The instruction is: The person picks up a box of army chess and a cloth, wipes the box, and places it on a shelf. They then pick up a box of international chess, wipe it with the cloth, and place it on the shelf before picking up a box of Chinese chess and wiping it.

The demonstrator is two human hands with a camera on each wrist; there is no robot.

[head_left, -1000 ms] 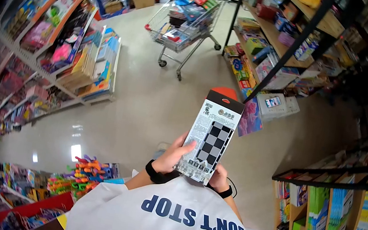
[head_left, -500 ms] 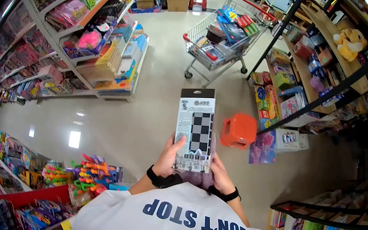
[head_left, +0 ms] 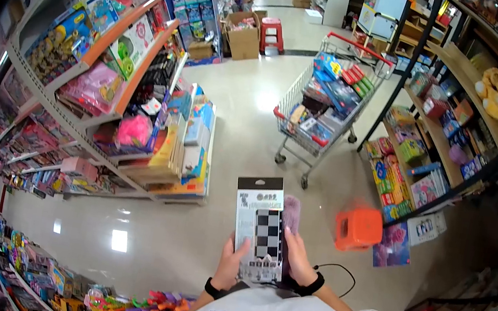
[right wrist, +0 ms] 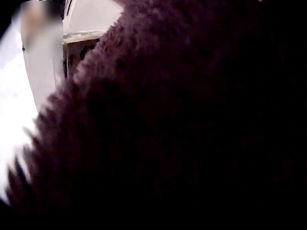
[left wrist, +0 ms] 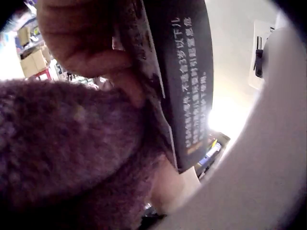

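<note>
In the head view my left hand grips the left side of a chess set box, its thumb over the printed face. The box is white with a black hanging tab and a checkerboard picture. My right hand holds a purple fuzzy thing behind the box's right edge. In the left wrist view curled fingers lie behind the box's black printed side, close against the purple fuzz. Purple fuzz fills most of the right wrist view and hides the right fingers there.
A loaded shopping cart stands ahead, right of centre. An orange stool is on the floor at right, beside a wooden shelf rack. Toy shelves line the left. A red stool stands farther back.
The head view has tilted up and swung left, so the cart and stool sit lower and farther right. The box has straightened from its slant, and the purple fuzzy thing shows more beside it.
</note>
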